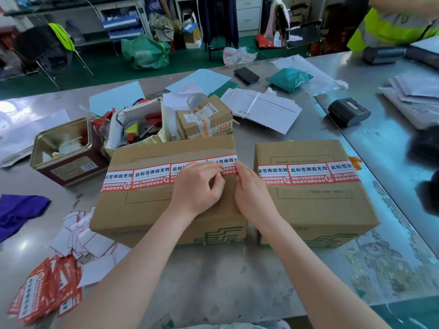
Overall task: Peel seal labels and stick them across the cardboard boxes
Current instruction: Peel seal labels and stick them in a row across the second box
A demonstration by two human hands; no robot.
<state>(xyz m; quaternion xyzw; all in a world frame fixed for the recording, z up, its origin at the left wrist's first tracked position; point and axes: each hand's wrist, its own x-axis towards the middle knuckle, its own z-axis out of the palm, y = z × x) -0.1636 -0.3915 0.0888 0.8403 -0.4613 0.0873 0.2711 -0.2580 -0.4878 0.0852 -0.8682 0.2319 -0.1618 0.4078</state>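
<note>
Your left hand (198, 186) lay curled on the left box (147, 205), fingertips pinching the last label (223, 163) at the box's right edge. Your right hand (249, 188) pressed flat, fingers straight, against that same edge. The red-and-white labels ran in a strip (142, 176) across the lid; the right box (316, 203), just beside, carried its own strip (308, 174).

You have bare counter (225, 276) in front of the two cardboard boxes (166, 205) (316, 200) and only a narrow gap between them, while loose seal labels (47, 288) and peeled backings (83, 238) crowd your near left, and a tin (64, 150), what looks like a cluttered tray (137, 124) and a taped parcel (204, 119) block the far side.
</note>
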